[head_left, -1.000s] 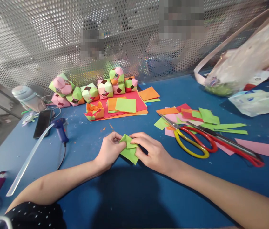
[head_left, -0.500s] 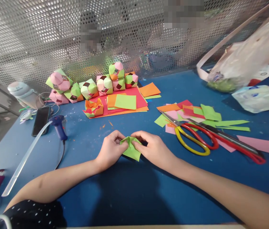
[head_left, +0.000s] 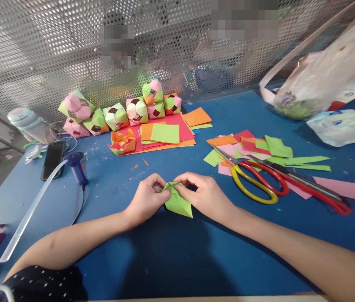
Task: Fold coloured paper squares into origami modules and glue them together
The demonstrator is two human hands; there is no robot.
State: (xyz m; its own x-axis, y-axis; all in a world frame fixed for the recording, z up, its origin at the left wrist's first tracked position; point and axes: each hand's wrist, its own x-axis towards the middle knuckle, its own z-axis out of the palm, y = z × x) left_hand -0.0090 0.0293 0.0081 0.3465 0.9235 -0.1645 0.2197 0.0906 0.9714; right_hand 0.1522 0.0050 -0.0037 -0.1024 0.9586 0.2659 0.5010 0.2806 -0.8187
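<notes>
A partly folded green paper (head_left: 179, 203) is held between my two hands over the blue table (head_left: 108, 260). My left hand (head_left: 148, 197) pinches its left edge between thumb and fingers. On the other side, my right hand (head_left: 207, 195) grips the upper right part the same way. One pointed corner of the paper hangs down toward me. Beyond my hands, a green square sheet (head_left: 165, 134) lies on orange and red sheets, with an orange folded paper piece (head_left: 123, 141) at their left.
Folded paper balls (head_left: 116, 116) stand along the perforated metal screen (head_left: 177, 50). At left are a glue gun (head_left: 78, 167), a phone (head_left: 53, 159) and a bottle (head_left: 31, 126). Yellow-handled scissors (head_left: 254, 189), red-handled scissors (head_left: 315, 191) and paper scraps (head_left: 278, 147) lie right; plastic bags (head_left: 347, 126) are behind.
The green paper has turned and shifted slightly to the right, and its lower corner now points more to the right. Both hands still grip it, with the fingers slightly shifted.
</notes>
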